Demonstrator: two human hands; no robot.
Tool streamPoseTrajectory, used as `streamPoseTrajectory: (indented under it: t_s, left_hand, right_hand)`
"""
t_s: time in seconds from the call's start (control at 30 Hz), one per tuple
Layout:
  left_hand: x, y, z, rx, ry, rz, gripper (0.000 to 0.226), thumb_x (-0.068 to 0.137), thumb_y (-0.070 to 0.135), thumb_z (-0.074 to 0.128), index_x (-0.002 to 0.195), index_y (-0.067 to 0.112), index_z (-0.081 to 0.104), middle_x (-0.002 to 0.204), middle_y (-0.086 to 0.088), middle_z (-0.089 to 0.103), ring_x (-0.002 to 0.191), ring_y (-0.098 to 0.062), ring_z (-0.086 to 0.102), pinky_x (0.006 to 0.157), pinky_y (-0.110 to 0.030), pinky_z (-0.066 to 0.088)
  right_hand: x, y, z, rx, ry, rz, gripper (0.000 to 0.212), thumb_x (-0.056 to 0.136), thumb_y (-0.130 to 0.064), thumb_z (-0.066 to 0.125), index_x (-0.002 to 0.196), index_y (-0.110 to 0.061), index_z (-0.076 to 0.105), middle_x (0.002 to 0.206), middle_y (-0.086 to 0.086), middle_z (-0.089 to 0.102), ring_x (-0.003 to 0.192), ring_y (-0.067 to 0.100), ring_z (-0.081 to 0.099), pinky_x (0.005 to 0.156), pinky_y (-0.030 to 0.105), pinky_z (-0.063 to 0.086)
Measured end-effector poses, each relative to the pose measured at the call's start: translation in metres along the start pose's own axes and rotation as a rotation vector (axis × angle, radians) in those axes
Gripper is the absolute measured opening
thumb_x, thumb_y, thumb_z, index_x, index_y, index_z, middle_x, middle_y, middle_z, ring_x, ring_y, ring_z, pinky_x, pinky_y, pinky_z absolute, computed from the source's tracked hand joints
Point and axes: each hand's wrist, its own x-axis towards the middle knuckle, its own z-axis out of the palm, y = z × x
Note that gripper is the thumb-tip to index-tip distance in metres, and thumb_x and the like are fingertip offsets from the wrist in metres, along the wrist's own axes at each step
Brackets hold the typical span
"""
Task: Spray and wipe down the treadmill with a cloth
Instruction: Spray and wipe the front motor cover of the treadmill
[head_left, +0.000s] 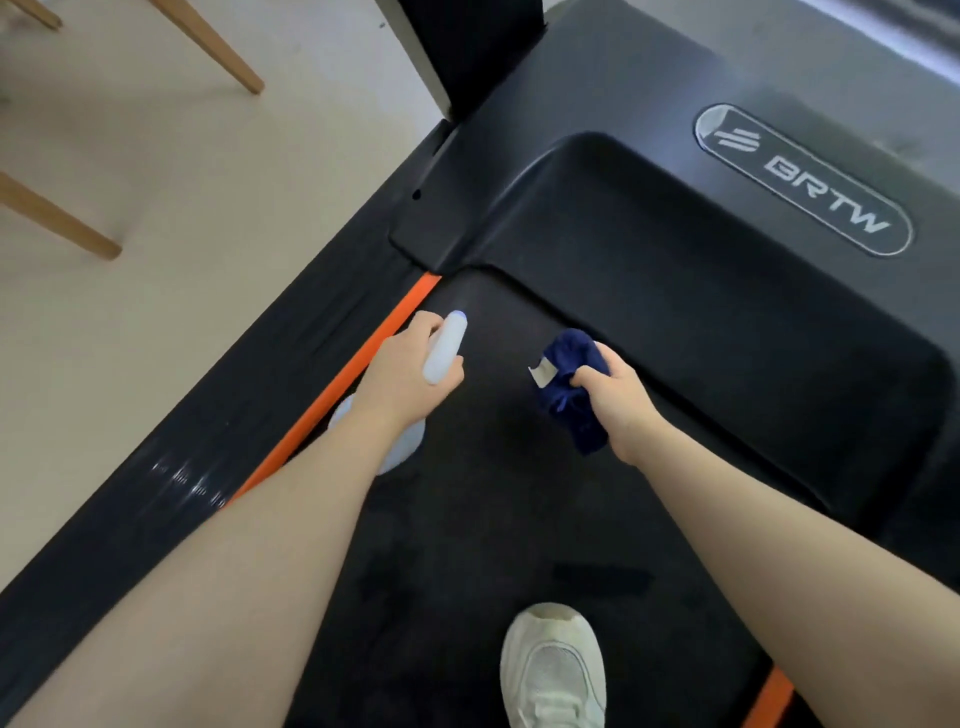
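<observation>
Left hand is wrapped around the neck of a white spray bottle, fingers curled on it, the nozzle end pointing away from the wrist toward the front of the belt, and the rounded translucent body hanging below the palm. Can't really tell if a finger is on the trigger, it's tucked under. Off to the right of that grip, the right hand has a dark blue cloth bunched up in a pinch between thumb and fingers, a little white tag poking out on the side nearest the bottle. Both are held over the treadmill's belt, which sits right under the hands and looks matte black and slightly grainy. Just outboard of the bottle hand runs an orange stripe, then a ribbed black side rail with a bit of shine on it. Ahead of both hands is the motor cover, smooth hard plastic with rounded edges and a silver oval logo. A white mesh shoe stands on the belt behind the cloth hand. If it were me: mist lightly and keep the nozzle low, then unbunch the cloth so it's a flat pad before wiping. That textured belt probably drags on fabric, while the slick cover should wipe easily but streak.
</observation>
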Motion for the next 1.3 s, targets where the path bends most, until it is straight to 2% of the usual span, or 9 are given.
streamPoseTrajectory:
  t_s: [0.17, 0.37, 0.5, 0.67, 0.77, 0.9, 1.07, 1.13, 1.3]
  left_hand:
    - [-0.008, -0.001, 0.015, -0.062, -0.047, -0.081, 0.028, 0.085, 0.023, 0.06, 0.109, 0.013, 0.052, 0.087, 0.002, 0.059, 0.084, -0.019, 0.058, 0.07, -0.034, 0.047]
    - [-0.008, 0.006, 0.032, -0.169, -0.323, 0.017, 0.054, 0.082, 0.016, 0.062, 0.128, 0.016, 0.033, 0.091, 0.002, 0.065, 0.084, -0.011, 0.059, 0.07, -0.021, 0.044]
    - [0.002, -0.001, 0.026, -0.06, -0.169, -0.125, 0.047, 0.082, 0.017, 0.056, 0.122, 0.014, 0.033, 0.094, -0.006, 0.058, 0.086, -0.024, 0.058, 0.066, -0.034, 0.044]
    - [0.02, -0.018, 0.002, -0.098, 0.02, -0.034, 0.032, 0.086, 0.014, 0.059, 0.105, 0.023, 0.035, 0.092, -0.012, 0.056, 0.084, -0.034, 0.059, 0.069, -0.04, 0.047]
    - [0.033, -0.032, -0.01, -0.092, 0.059, -0.046, 0.049, 0.085, 0.021, 0.065, 0.118, 0.012, 0.03, 0.092, -0.011, 0.056, 0.085, -0.033, 0.06, 0.072, -0.043, 0.051]
    - [0.04, -0.056, -0.014, -0.167, 0.034, -0.041, 0.06, 0.081, 0.019, 0.07, 0.124, 0.022, 0.028, 0.097, 0.002, 0.053, 0.08, -0.013, 0.056, 0.062, -0.02, 0.043]
    - [0.043, -0.067, -0.015, -0.198, 0.016, -0.041, 0.055, 0.082, 0.009, 0.064, 0.125, 0.02, 0.032, 0.087, 0.016, 0.048, 0.076, -0.006, 0.054, 0.065, -0.024, 0.046]
    - [0.047, -0.069, -0.017, -0.195, 0.007, -0.054, 0.051, 0.083, 0.008, 0.06, 0.122, 0.022, 0.031, 0.085, 0.014, 0.048, 0.075, -0.011, 0.054, 0.064, -0.03, 0.046]
    - [0.048, -0.076, -0.018, -0.242, 0.013, -0.061, 0.047, 0.085, 0.007, 0.058, 0.114, 0.028, 0.028, 0.086, 0.015, 0.045, 0.075, -0.009, 0.052, 0.064, -0.028, 0.045]
  right_hand:
    - [0.0, -0.007, 0.001, -0.041, 0.004, -0.044, 0.039, 0.085, -0.002, 0.043, 0.108, -0.031, 0.055, 0.09, -0.007, 0.063, 0.077, 0.012, 0.058, 0.064, 0.026, 0.046]
    - [0.005, 0.003, -0.006, -0.097, 0.142, -0.104, 0.039, 0.083, -0.006, 0.045, 0.109, -0.036, 0.052, 0.098, -0.007, 0.062, 0.091, 0.017, 0.059, 0.079, 0.035, 0.049]
    - [0.01, 0.016, 0.001, -0.163, 0.179, -0.153, 0.05, 0.085, -0.007, 0.047, 0.127, -0.034, 0.047, 0.112, -0.006, 0.06, 0.102, 0.017, 0.056, 0.078, 0.029, 0.046]
    - [0.041, 0.007, 0.04, -0.767, 0.152, -0.425, 0.059, 0.092, -0.014, 0.05, 0.146, -0.025, 0.029, 0.132, 0.007, 0.042, 0.11, 0.027, 0.048, 0.083, 0.032, 0.042]
    - [0.066, -0.013, 0.072, -1.072, 0.264, -0.574, 0.058, 0.092, -0.018, 0.05, 0.146, -0.023, 0.028, 0.133, 0.013, 0.039, 0.107, 0.031, 0.045, 0.083, 0.04, 0.045]
    - [0.096, -0.022, 0.114, -1.307, 0.333, -0.567, 0.058, 0.093, -0.033, 0.05, 0.145, -0.02, 0.029, 0.14, 0.017, 0.034, 0.112, 0.036, 0.043, 0.083, 0.043, 0.041]
    - [0.075, 0.015, 0.134, -1.437, 0.018, -0.775, 0.062, 0.068, -0.023, 0.075, 0.126, -0.017, 0.056, 0.116, 0.022, 0.054, 0.078, 0.036, 0.053, 0.059, 0.037, 0.047]
    - [0.092, 0.003, 0.12, -1.527, 0.111, -0.898, 0.059, 0.061, -0.017, 0.077, 0.118, -0.019, 0.062, 0.106, 0.02, 0.057, 0.068, 0.034, 0.053, 0.054, 0.034, 0.043]
    - [0.109, -0.024, 0.113, -1.455, 0.271, -0.542, 0.053, 0.089, -0.014, 0.05, 0.139, -0.024, 0.038, 0.133, 0.02, 0.037, 0.096, 0.036, 0.048, 0.073, 0.041, 0.04]
